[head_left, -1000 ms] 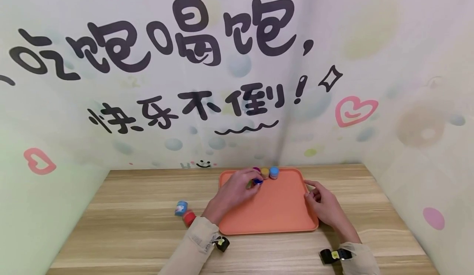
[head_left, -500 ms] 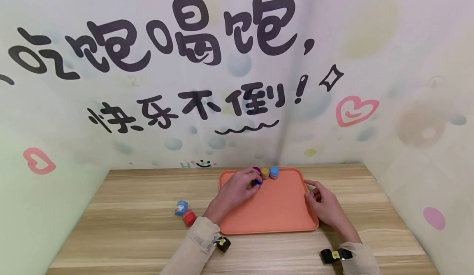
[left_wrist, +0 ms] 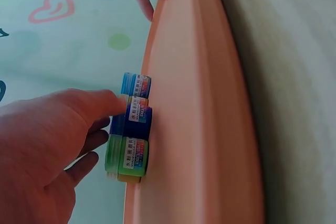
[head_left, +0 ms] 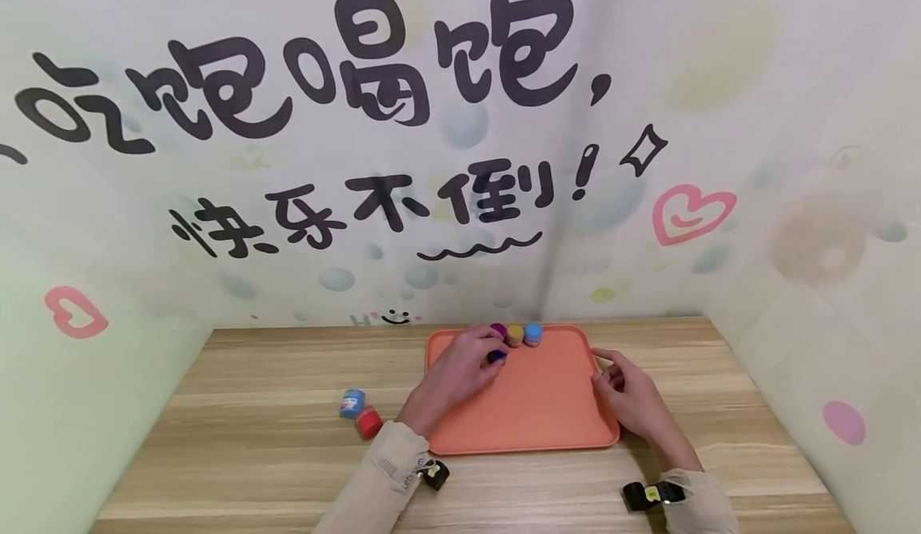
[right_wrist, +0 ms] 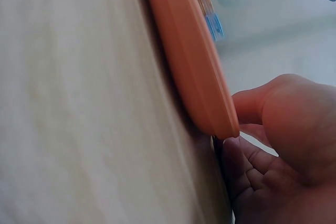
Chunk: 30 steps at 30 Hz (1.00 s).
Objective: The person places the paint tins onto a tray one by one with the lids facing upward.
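the dark blue jar (head_left: 496,355) is upright at the orange tray (head_left: 532,414)'s 11 o'clock, at the fingertips of the left hand (head_left: 460,362), on that hand's 3 o'clock side. the thumb and fingers of the left hand pinch it; whether its base rests on the tray i cannot tell. the left wrist view shows a green jar (left_wrist: 128,157) just beside it, with a printed label.

from the dark blue jar, a purple jar (head_left: 498,331) sits at 12 o'clock, partly hidden by the fingers, a yellow jar (head_left: 515,336) at 1 and a light blue jar (head_left: 532,335) at 2, in a row along the tray's far rim. at the tray's 3 o'clock the right hand (head_left: 629,398) grips the edge between thumb and fingers.

the tray lies on a pale wood-grained table (head_left: 273,454). well off at its 9 o'clock are a labelled blue jar (head_left: 352,404) and, just beside that at 4 o'clock, a red jar (head_left: 369,422).

beyond the table rises a white wall (head_left: 475,294) with big black chinese characters, pink hearts and soft coloured spots; pale walls close in at 9 and 3 o'clock.
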Motion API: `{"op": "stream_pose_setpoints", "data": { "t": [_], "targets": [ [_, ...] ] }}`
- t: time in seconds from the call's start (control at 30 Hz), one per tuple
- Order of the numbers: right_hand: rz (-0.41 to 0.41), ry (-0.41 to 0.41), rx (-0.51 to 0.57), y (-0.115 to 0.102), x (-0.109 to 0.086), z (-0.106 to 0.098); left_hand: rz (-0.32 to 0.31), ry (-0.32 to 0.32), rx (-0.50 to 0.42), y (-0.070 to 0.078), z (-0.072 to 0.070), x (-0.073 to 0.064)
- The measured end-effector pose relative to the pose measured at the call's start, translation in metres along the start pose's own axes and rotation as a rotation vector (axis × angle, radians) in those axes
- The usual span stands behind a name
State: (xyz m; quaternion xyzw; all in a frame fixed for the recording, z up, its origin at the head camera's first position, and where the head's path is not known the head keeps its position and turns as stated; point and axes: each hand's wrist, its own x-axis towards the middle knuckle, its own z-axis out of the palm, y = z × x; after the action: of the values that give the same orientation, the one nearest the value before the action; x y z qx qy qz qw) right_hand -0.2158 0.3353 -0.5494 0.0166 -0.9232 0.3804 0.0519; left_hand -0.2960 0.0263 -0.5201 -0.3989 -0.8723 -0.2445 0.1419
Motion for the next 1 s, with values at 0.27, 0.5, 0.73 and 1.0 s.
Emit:
{"op": "stream_pose_setpoints", "data": {
  "t": [0.27, 0.5, 0.73, 1.0],
  "targets": [
    [0.008, -0.007, 0.010, -0.0016, -0.0007, 0.0000, -0.013, -0.002, -0.010, 0.0010, -0.0013, 0.0002],
    [0.018, -0.007, 0.012, -0.0018, -0.0006, 0.0004, 0.003, -0.007, -0.043, 0.0007, -0.0029, 0.0015],
    [0.025, -0.014, 0.012, -0.0013, -0.0006, -0.0002, -0.015, -0.015, -0.072, -0.0006, -0.0015, 0.0021],
    [0.016, -0.019, 0.013, -0.0013, -0.0005, -0.0006, -0.026, -0.034, -0.088, -0.0025, -0.0024, 0.0003]
  ]
}}
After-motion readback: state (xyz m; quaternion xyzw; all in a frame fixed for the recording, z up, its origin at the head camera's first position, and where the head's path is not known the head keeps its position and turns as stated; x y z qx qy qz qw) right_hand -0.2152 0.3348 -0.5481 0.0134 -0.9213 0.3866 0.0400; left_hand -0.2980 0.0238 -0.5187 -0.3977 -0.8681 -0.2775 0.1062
